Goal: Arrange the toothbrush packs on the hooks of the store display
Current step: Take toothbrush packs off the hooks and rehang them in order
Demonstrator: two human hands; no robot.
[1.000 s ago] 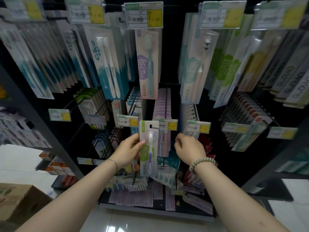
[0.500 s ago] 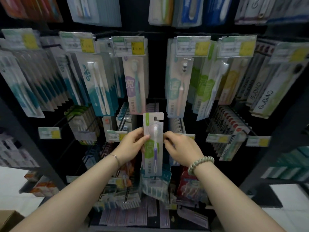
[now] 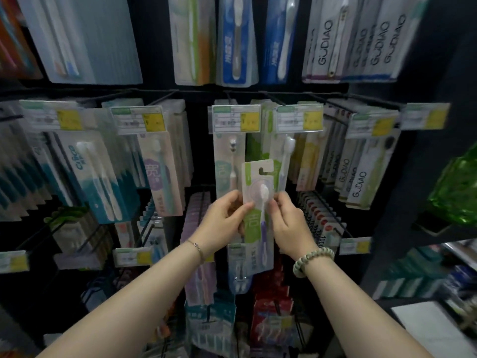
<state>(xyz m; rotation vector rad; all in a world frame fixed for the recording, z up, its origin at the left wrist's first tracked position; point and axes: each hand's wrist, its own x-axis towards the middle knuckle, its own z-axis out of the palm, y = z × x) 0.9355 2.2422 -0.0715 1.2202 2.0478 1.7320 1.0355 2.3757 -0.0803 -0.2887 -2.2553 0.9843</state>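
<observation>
I hold one toothbrush pack (image 3: 258, 223) upright in front of the display, white and green card with a purple-handled brush and a hang slot at its top. My left hand (image 3: 223, 220) pinches its left edge and my right hand (image 3: 290, 226) pinches its right edge. The pack's top sits just below the price tags (image 3: 236, 121) of the middle hook row, in front of a hanging pack with a similar green design (image 3: 228, 164). The hook itself is hidden behind the tags.
Rows of hanging toothbrush packs fill the dark rack: blue-white packs (image 3: 98, 177) at left, GUDIAO packs (image 3: 358, 177) at right, more above and below. A green shiny bag (image 3: 459, 192) sits on the right shelf. White floor (image 3: 433, 329) shows at lower right.
The pack has risen from the lower hook row up to the middle row. My right hand, apart from it a second ago, now pinches its right edge. The view has tilted upward.
</observation>
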